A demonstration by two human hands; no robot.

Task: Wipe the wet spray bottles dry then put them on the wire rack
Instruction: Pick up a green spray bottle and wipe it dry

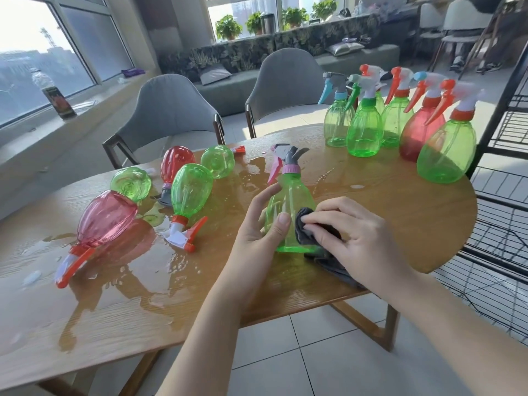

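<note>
A green spray bottle (288, 195) with a grey head and pink trigger stands tilted near the table's middle. My left hand (258, 221) grips its body from the left, thumb across the front. My right hand (351, 227) pinches a dark grey cloth (307, 227) against the bottle's right side; the cloth's tail lies on the table. Several wet bottles lie on their sides at the left: a pink one (105, 218), green ones (190, 190) (131, 183) (217, 161) and a red one (175, 162). The black wire rack (503, 195) stands at the right edge.
Several upright bottles, green (364, 130) and red (415, 130), are grouped at the wooden table's (400, 224) far right. Water pools over the table's left and middle. Two grey chairs (171, 115) stand behind the table. A dark drink bottle (55, 95) sits on the windowsill.
</note>
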